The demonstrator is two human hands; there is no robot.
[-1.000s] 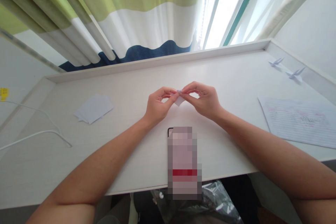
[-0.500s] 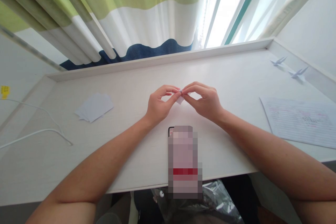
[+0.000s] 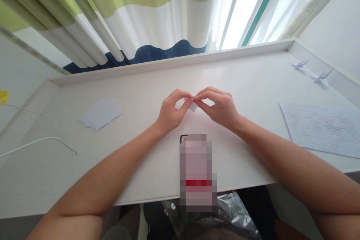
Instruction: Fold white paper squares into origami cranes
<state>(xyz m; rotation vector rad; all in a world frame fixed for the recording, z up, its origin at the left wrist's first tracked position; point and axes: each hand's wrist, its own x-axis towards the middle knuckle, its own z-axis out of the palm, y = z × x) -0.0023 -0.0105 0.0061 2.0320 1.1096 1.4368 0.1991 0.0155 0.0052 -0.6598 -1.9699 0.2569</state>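
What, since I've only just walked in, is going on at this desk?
A person's left hand and right hand pinch a small white paper together between their fingertips, above the white desk. The fingers hide most of its shape. Loose white sheets lie overlapped off to the left. At the far right are two folded paper shapes, with a lined, written page nearer the person.

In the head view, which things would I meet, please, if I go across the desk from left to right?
White cable → pile of white paper → left hand → small pinched white paper → right hand → lined sheet with writing.
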